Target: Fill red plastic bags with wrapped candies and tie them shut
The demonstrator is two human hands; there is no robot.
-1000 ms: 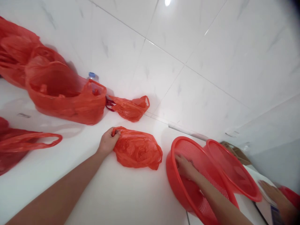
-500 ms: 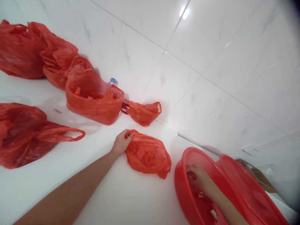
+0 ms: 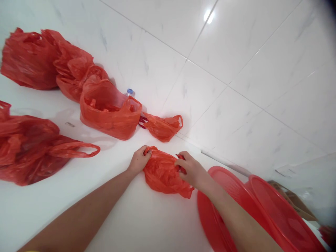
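A small red plastic bag [image 3: 164, 173] lies on the white counter in front of me. My left hand [image 3: 139, 160] is closed on the bag's left handle end. My right hand [image 3: 189, 170] is closed over the bag's right side, with something red pinched in its fingers. Just to the right stands a red plastic basket [image 3: 210, 213], with my right forearm passing over its rim.
A second red basket [image 3: 278, 210] leans behind the first. More red bags sit along the tiled wall: a small one [image 3: 162, 126], a large open one [image 3: 110, 112], and bigger ones at the left [image 3: 34, 150] [image 3: 31, 59]. A bottle with a blue cap [image 3: 129, 92] stands behind.
My right hand has come out of the red basket and closed on the right side of the small bag. My left hand has kept its hold on the bag.
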